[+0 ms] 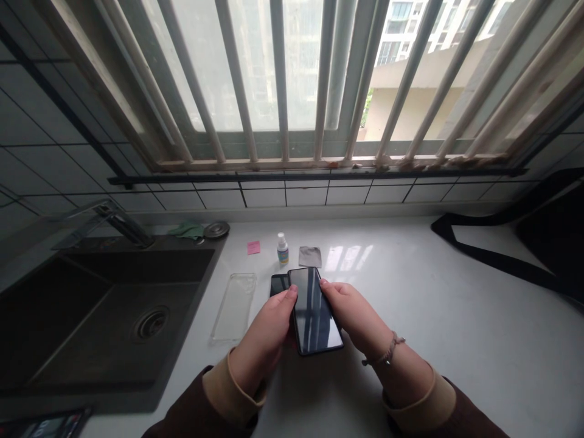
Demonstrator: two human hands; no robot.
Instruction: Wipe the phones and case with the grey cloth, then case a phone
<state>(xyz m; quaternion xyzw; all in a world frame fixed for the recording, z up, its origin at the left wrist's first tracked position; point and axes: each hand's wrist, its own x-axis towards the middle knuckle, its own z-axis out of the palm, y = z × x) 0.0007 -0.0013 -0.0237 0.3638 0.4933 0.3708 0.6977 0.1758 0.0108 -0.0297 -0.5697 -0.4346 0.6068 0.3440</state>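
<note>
Black phone (314,310) points away from us, long edges between our hands. Our left hand (262,347) and right hand (356,319) grip it, fingers half curled.

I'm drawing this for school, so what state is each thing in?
Left hand: holding the top phone's edge
Right hand: holding the opposite edge
Top phone: screen dark
Lower phone: partly hidden by the top phone
Clear phone case: lying flat, no phone inside
Small bottle: upright, capped
Grey cloth: lying flat
Pink note: lying flat
Green cloth: crumpled
</note>
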